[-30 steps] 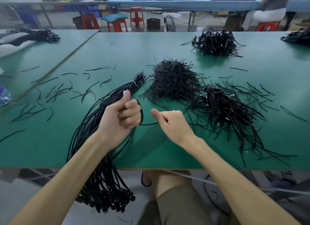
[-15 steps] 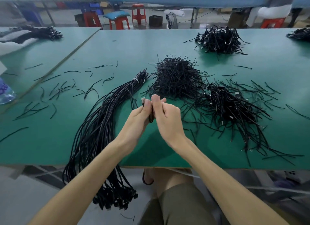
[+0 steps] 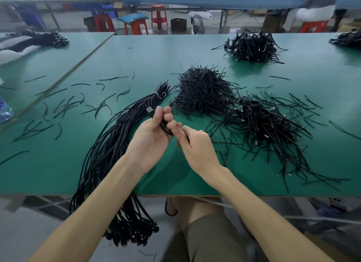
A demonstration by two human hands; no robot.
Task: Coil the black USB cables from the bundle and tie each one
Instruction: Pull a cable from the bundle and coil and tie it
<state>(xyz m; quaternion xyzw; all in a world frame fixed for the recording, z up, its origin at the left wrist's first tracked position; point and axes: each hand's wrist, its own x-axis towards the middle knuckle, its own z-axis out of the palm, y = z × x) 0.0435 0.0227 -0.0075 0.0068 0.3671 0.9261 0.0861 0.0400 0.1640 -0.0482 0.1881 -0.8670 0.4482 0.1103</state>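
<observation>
A long bundle of black USB cables lies on the green table, tied near its far end, with its connector ends hanging over the front edge. My left hand holds one coiled black cable, its silver plug sticking out above my fingers. My right hand is right beside it, fingertips pinching the coil's lower part. A heap of black twist ties sits just beyond my hands. A heap of coiled cables lies to the right.
Loose black ties are scattered over the left of the table. Another heap of coiled cables lies at the far right, and more cables on the neighbouring table. Red stools and a seated person are behind.
A second ago my hands were apart with a cable stretched between them. They came together, and now both work on the coil held in my left hand.
</observation>
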